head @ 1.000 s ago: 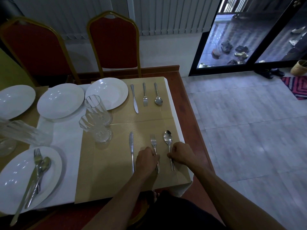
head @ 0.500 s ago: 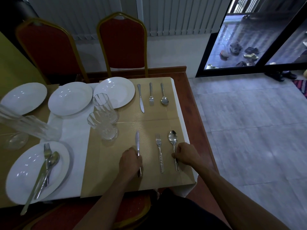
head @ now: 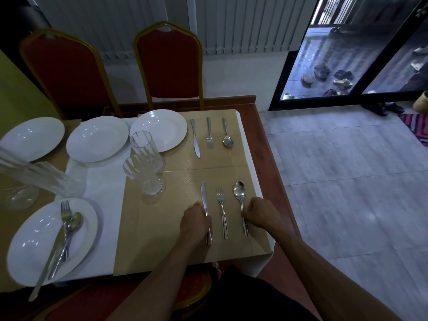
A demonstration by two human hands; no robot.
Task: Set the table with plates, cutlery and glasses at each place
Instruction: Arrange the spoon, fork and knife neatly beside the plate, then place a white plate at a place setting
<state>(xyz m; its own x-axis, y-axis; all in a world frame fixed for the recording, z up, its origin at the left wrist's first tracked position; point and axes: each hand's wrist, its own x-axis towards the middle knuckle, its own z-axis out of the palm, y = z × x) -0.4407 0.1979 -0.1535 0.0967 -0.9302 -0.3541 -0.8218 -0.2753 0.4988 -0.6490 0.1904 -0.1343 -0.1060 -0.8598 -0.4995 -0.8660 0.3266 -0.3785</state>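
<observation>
You are lining up the cutlery at the near place, on the tan woven placemat (head: 159,230). Your left grip (head: 196,222) is curled over the handle of the steel table knife (head: 204,195). Your right grip (head: 261,213) pinches the handle of the steel spoon (head: 239,193). The steel fork (head: 221,212) lies free between them, and all 3 are roughly parallel.

This place shows no plate or glass. Next, release both pieces. Then bring over 1 of the 2 clear ribbed glasses (head: 149,181) standing just to the left. Add a spare round white plate (head: 97,137) from the far side of the red-brown wooden desk (head: 266,144).
</observation>
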